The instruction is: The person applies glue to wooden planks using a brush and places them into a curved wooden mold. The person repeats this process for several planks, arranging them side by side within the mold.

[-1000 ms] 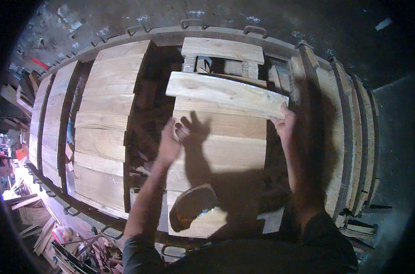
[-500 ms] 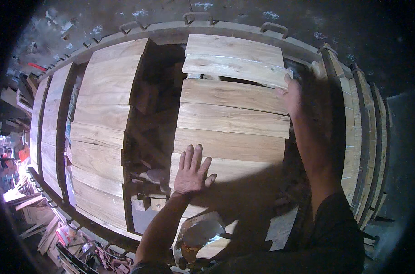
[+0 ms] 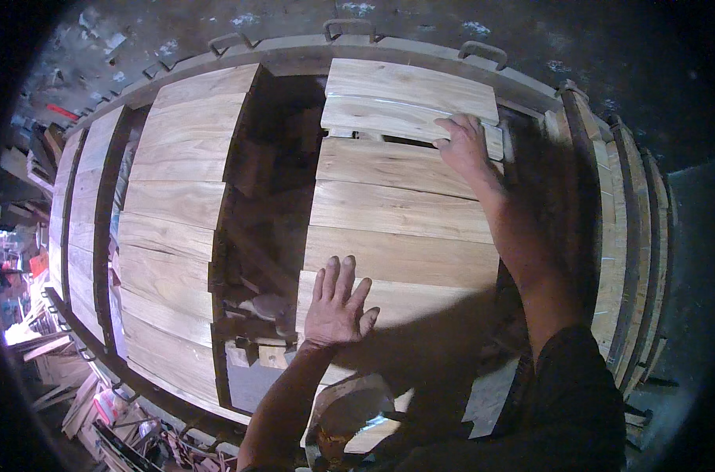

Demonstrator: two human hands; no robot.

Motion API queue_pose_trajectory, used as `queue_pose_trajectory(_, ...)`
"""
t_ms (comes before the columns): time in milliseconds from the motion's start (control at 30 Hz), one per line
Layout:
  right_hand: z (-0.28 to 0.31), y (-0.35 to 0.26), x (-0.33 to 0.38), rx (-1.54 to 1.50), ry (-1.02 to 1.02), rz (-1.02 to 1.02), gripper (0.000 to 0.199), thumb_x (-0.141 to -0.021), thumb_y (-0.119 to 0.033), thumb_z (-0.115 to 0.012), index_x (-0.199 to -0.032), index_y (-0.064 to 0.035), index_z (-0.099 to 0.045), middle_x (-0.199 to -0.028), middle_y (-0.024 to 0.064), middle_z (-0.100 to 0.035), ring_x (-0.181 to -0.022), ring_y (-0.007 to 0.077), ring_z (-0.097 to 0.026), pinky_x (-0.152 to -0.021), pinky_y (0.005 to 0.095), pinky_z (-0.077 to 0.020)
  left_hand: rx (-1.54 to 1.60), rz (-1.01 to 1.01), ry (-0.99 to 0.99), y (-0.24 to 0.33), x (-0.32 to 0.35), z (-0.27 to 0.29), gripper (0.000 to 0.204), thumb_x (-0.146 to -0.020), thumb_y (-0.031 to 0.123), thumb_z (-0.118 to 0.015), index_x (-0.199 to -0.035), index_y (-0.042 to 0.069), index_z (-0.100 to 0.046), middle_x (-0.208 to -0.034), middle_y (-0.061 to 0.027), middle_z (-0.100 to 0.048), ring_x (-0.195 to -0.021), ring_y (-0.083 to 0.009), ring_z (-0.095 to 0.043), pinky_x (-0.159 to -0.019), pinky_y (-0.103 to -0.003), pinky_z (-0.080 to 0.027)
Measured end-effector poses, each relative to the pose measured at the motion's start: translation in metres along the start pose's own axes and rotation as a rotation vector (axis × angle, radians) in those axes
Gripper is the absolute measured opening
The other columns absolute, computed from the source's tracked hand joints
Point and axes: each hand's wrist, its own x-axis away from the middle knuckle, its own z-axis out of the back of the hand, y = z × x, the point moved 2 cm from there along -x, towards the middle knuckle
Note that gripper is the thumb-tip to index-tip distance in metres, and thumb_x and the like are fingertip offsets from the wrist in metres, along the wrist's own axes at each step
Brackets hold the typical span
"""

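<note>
Pale wooden boards [image 3: 404, 208] lie side by side in a row before me. My left hand [image 3: 335, 316] rests flat on a nearer board, its fingers stretched and spread. Farther off, my right hand [image 3: 466, 145] touches the top of the second board from the far end [image 3: 381, 114], close to that board's right end. Its fingers are bent and the thumb stands apart. A narrow dark gap shows between this board and the one on its near side. Below my left hand is a rounded object with a shiny rim [image 3: 356, 409], partly in shadow; its kind is unclear.
Another row of boards [image 3: 172, 204] lies to the left, beyond a dark trough [image 3: 275, 189]. A frame rail with metal handles [image 3: 483, 53] runs along the far side. Stacked boards [image 3: 609, 252] stand at the right. Wood scraps [image 3: 74, 393] litter the lower left.
My right hand has moved left from the board's right end onto its top. The gap on that board's near side looks narrower. My left hand stays flat in place.
</note>
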Motion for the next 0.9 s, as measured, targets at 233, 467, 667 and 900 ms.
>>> queue_pose_trajectory(233,-0.027,-0.006,-0.008,-0.043,0.089,0.166,0.028,-0.077,-0.009,-0.071,-0.104,-0.0156,-0.076,-0.107,0.0025,-0.066,-0.108,0.0256,-0.056,-0.097,0.0419,-0.0423,0.026,0.033,-0.055,0.002,-0.003,0.005,0.056,-0.088,0.046,-0.062,-0.131,0.01,-0.058,-0.157,-0.0257,-0.03,-0.145,-0.0489,-0.025,-0.115,-0.063,-0.024)
queue_pose_trajectory(467,-0.026,-0.009,-0.001,-0.085,0.194,0.125,0.034,-0.072,-0.001,-0.07,-0.103,-0.0131,-0.076,-0.102,0.005,-0.066,-0.101,0.029,-0.057,-0.093,0.0402,-0.0465,0.028,0.041,-0.05,0.004,-0.004,0.007,0.054,-0.089,0.044,-0.06,-0.13,0.009,-0.059,-0.157,-0.0254,-0.029,-0.146,-0.0484,-0.023,-0.116,-0.063,-0.023)
queue_pose_trajectory(667,-0.027,-0.009,0.0,-0.102,0.155,0.076,0.03,-0.075,-0.005,-0.07,-0.103,-0.0136,-0.076,-0.104,0.004,-0.065,-0.102,0.0275,-0.056,-0.095,0.0393,-0.0439,0.049,0.048,-0.04,0.003,-0.003,0.009,0.054,-0.089,0.043,-0.059,-0.131,0.009,-0.058,-0.156,-0.0256,-0.031,-0.145,-0.0483,-0.025,-0.115,-0.062,-0.024)
queue_pose_trajectory(900,-0.029,-0.004,-0.001,-0.135,0.179,0.153,0.03,-0.073,-0.004,-0.071,-0.102,-0.0122,-0.076,-0.103,0.0046,-0.064,-0.102,0.0283,-0.056,-0.094,0.0397,-0.0445,0.039,0.053,-0.037,0.004,-0.002,0.008,0.054,-0.089,0.042,-0.06,-0.13,0.008,-0.059,-0.155,-0.0256,-0.033,-0.145,-0.0484,-0.026,-0.115,-0.061,-0.024)
